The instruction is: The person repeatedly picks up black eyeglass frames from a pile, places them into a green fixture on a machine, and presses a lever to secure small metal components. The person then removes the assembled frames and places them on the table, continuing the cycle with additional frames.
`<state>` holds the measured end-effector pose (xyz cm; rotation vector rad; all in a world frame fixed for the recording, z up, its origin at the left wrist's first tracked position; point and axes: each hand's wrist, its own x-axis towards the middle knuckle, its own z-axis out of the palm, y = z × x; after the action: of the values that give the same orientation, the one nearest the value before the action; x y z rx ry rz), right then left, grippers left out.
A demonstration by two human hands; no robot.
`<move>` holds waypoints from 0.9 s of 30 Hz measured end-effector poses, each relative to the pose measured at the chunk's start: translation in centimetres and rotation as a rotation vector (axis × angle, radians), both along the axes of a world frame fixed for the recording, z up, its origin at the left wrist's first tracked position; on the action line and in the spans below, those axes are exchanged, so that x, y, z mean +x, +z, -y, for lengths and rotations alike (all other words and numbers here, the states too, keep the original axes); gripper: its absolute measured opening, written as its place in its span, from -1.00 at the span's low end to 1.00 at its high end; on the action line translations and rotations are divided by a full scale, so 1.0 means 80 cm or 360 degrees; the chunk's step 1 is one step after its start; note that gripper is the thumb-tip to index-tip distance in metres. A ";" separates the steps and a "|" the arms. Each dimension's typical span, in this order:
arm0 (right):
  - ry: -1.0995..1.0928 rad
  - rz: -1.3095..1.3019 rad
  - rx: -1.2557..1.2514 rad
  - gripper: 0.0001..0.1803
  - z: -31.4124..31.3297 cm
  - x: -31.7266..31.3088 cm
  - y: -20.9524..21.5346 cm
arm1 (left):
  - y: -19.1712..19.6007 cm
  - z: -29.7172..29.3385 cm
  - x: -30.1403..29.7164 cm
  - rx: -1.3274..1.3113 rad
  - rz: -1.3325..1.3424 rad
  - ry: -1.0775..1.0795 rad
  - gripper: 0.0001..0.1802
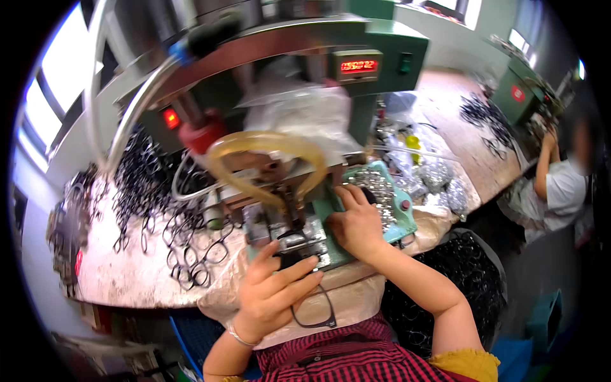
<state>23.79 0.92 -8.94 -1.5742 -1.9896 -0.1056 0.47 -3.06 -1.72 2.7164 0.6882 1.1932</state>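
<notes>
My left hand holds a black spectacle frame against the metal fixture of a green press machine; one lens rim hangs below my fingers. My right hand rests on the teal tray at the machine's base, fingers curled at a heap of small silver metal parts. Whether it pinches a part is hidden. A yellowish hose loops over the fixture.
Many black spectacle frames lie piled on the bench to the left. Bags of silver parts sit to the right. A bin of black frames stands beside my right arm. Another person works at the far right.
</notes>
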 end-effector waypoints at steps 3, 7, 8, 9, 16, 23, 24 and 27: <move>-0.0040 0.0193 -0.0026 -0.95 -0.004 -0.005 -0.020 | -0.045 0.042 -0.017 -0.0127 0.0262 0.0213 -0.47; -0.0074 0.0149 0.0005 -0.87 0.002 0.001 -0.013 | -0.061 0.055 -0.106 0.0190 0.0055 0.1015 -0.65; -0.0083 -0.0005 0.0098 -0.87 0.006 0.002 -0.011 | -0.048 0.048 -0.129 0.0110 0.0128 0.1205 -0.71; -0.0091 -0.0234 0.0161 -0.87 0.008 0.007 -0.005 | -0.034 0.042 -0.158 -0.0084 0.0246 0.1280 -0.78; -0.0213 -0.1116 0.0085 -0.89 -0.017 0.028 0.012 | -0.107 -0.076 -0.294 -0.0687 -0.0647 0.2631 -0.63; -0.0533 -0.0953 0.0207 -0.86 0.073 0.080 -0.001 | -0.175 -0.121 -0.268 -0.0369 0.0330 0.1888 -0.83; -0.0613 -0.0981 0.0181 -0.86 0.098 0.096 -0.005 | -0.144 -0.114 -0.256 -0.0139 0.0009 0.1974 -0.81; -0.0879 -0.0996 0.0197 -0.88 0.168 0.140 -0.031 | -0.104 -0.079 -0.287 -0.0614 -0.0191 0.2155 -0.73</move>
<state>34.97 -12.54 -11.45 -1.7595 -1.0332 0.0459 -22.46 3.30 -10.02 1.7998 2.6099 0.7790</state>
